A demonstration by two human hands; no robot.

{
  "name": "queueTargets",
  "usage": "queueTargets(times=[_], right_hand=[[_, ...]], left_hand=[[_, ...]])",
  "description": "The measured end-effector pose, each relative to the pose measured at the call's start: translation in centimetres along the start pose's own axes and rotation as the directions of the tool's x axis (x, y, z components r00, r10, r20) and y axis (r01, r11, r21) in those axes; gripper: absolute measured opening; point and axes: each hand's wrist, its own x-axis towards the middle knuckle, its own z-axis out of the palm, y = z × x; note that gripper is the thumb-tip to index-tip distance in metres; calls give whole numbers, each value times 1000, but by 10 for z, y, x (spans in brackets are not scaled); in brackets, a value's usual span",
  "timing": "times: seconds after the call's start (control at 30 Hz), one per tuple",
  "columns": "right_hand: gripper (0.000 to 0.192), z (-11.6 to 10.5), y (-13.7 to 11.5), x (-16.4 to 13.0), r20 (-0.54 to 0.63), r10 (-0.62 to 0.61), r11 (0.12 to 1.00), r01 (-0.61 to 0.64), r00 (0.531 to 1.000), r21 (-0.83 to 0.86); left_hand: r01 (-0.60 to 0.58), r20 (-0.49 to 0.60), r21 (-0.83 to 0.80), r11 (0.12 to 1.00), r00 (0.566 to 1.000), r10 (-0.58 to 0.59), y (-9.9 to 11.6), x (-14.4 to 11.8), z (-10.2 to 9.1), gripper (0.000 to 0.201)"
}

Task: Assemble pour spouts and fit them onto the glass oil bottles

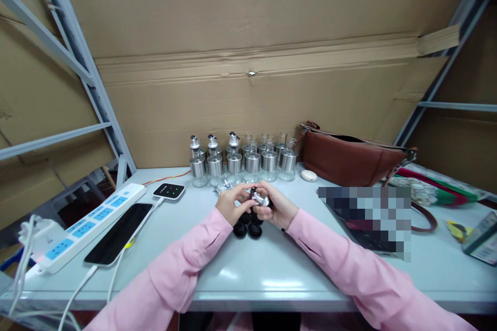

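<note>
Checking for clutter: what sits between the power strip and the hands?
In the head view, a black phone lies flat on the table between the power strip and the hands, left, right, with bare tabletop beyond it.

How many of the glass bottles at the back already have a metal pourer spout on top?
3: the left three bottles of the row, at and. The others right of them look open-topped; a back row may hide more.

No text, label or number can be read on anything in the head view.
</note>
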Motion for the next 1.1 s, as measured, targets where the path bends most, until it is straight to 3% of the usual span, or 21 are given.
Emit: queueTargets(times=[0.3, 0.7, 0.93, 1.1], right_hand=[[30, -1, 2, 3, 37, -15, 997, 18, 999, -74], [38, -3, 4, 4, 33, 16, 996, -13, 999, -88], [34, -2, 3, 3, 30, 43, 995, -41, 999, -92], [35, -3, 2, 3, 40, 45, 995, -42, 998, -85]], left_hand=[[41, -17, -42, 998, 999, -42, -2, -1, 0, 22], [97, -58, -98, 990, 993, -103, -4, -3, 4, 29], [76, -108, -32, 997, 991, -79, -6, -3, 6, 24], [63, -85, -5, 998, 994, -64, 2, -2, 2, 14]])
